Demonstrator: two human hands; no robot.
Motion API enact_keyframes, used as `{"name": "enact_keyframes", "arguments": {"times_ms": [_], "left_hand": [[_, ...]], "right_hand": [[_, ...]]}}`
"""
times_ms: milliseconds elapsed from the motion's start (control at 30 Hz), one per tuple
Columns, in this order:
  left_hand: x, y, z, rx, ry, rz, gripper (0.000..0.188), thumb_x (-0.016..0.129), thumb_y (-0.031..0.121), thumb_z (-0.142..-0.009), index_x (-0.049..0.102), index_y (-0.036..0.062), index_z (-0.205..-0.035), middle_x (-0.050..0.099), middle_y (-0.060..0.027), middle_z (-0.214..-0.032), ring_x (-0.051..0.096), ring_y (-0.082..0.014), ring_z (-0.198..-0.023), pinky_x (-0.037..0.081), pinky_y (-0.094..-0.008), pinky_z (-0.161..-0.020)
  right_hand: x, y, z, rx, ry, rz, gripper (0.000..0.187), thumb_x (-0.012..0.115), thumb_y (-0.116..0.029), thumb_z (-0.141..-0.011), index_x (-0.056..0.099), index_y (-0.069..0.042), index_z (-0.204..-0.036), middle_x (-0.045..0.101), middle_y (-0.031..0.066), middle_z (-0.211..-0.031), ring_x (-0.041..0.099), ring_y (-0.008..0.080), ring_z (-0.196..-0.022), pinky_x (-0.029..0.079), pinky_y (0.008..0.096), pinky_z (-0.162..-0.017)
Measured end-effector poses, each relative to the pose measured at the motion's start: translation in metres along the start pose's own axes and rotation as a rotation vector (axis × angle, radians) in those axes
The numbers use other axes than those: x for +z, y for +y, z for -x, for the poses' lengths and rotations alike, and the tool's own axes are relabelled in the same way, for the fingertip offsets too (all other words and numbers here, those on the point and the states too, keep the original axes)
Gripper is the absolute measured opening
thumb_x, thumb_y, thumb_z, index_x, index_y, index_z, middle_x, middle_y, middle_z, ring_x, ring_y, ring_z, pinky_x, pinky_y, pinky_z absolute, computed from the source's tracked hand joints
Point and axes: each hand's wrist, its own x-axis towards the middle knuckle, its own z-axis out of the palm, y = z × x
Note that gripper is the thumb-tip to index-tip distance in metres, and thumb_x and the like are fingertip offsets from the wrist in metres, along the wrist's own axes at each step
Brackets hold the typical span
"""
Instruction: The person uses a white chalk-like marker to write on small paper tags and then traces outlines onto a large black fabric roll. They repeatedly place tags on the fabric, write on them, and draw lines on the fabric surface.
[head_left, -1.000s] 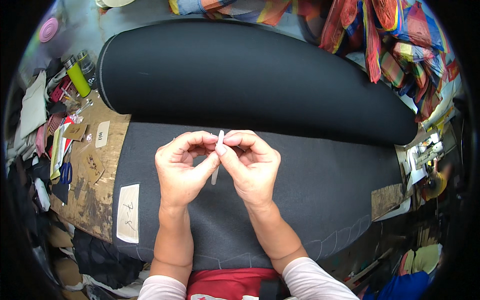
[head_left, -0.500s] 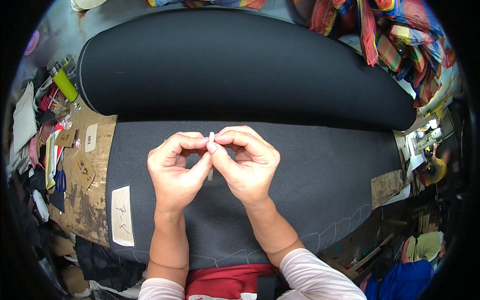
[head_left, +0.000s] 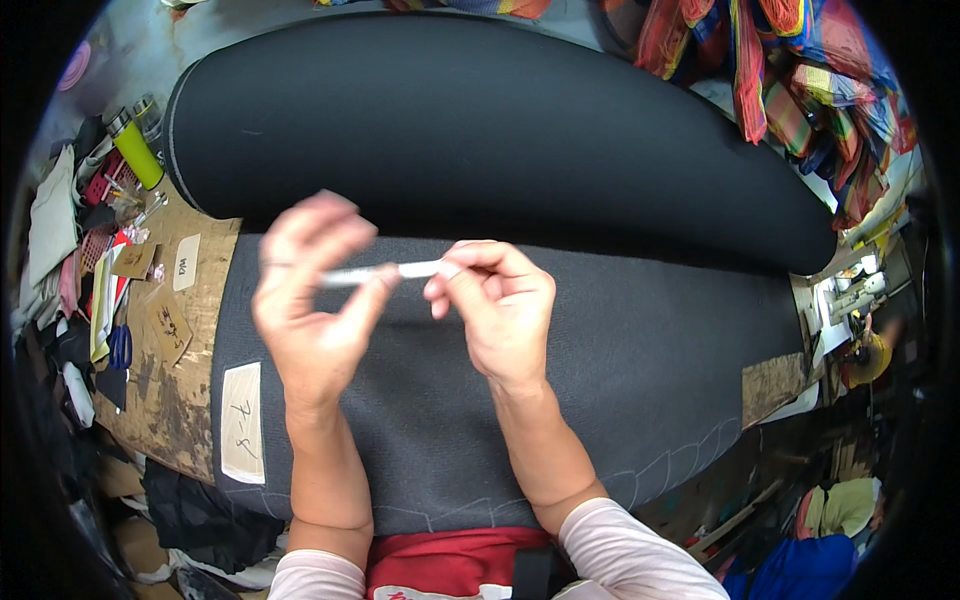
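A slim, pale, pen-like stick (head_left: 420, 269) lies roughly level between my hands, above the dark grey fabric (head_left: 430, 370). My right hand (head_left: 505, 310) pinches its right end between thumb and fingers. The thumb of my left hand (head_left: 318, 310) overlaps the stick near its middle. My left fingers are raised and smeared by motion, so their grip on it is unclear. The stick's left part is blurred too. Faint pale lines run along the fabric's near edge, and a pale marked paper label (head_left: 242, 422) rests on its left side.
A thick black fabric roll (head_left: 480, 130) spans the far side. On the wooden table (head_left: 145, 425) at left are blue-handled scissors (head_left: 121, 347), brown card pieces (head_left: 168, 325) and a green bottle (head_left: 136, 150). Colourful plaid bundles (head_left: 825, 90) hang at upper right. A machine (head_left: 855, 298) stands at right.
The stick has gone from upright between both pinching hands to nearly level. My left hand has moved left and its fingers have lifted; my right hand keeps its pinch.
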Motion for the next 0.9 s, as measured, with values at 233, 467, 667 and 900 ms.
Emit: {"name": "enact_keyframes", "arguments": {"times_ms": [233,467,667,900], "left_hand": [[0.007,-0.015,-0.003,-0.61,0.352,0.933,0.052,0.045,0.038,-0.098,0.042,-0.0005,-0.132,0.062,-0.0114,-0.103,0.062,-0.016,-0.083,0.051,-0.0286,-0.074],[-0.011,-0.025,-0.003,-0.643,0.383,0.86,0.046,0.036,0.035,-0.101,0.041,-0.0003,-0.131,0.043,0.0004,-0.055,0.034,-0.003,-0.036,0.039,-0.0198,-0.041],[-0.012,-0.023,-0.005,-0.682,0.306,0.931,0.041,0.034,0.03,-0.102,0.049,0.0004,-0.126,0.041,0.0018,-0.051,0.033,-0.0029,-0.034,0.039,-0.0189,-0.038],[-0.008,-0.019,-0.004,-0.634,0.192,0.979,0.04,0.038,0.028,-0.101,0.052,-0.0011,-0.124,0.042,0.0021,-0.049,0.035,-0.0026,-0.033,0.042,-0.0195,-0.04]], "right_hand": [[0.036,0.035,0.029,0.518,0.171,-0.584,0.006,0.054,0.0,-0.09,0.059,0.002,-0.091,0.063,0.0144,-0.082,0.064,0.0205,-0.071,0.056,0.0272,-0.061],[0.051,0.033,0.042,0.544,-0.178,-0.111,0.014,0.054,-0.001,-0.091,0.061,0.008,-0.1,0.065,0.0154,-0.087,0.064,0.0164,-0.066,0.053,0.0238,-0.055],[0.051,0.025,0.04,0.191,-0.364,0.453,0.013,0.061,0.002,-0.086,0.065,0.008,-0.097,0.066,0.0126,-0.082,0.064,0.0127,-0.065,0.052,0.021,-0.055],[0.05,0.026,0.033,-0.214,-0.458,0.772,0.006,0.064,0.005,-0.08,0.065,0.004,-0.085,0.065,0.0111,-0.072,0.064,0.0144,-0.06,0.05,0.0227,-0.053]]}}
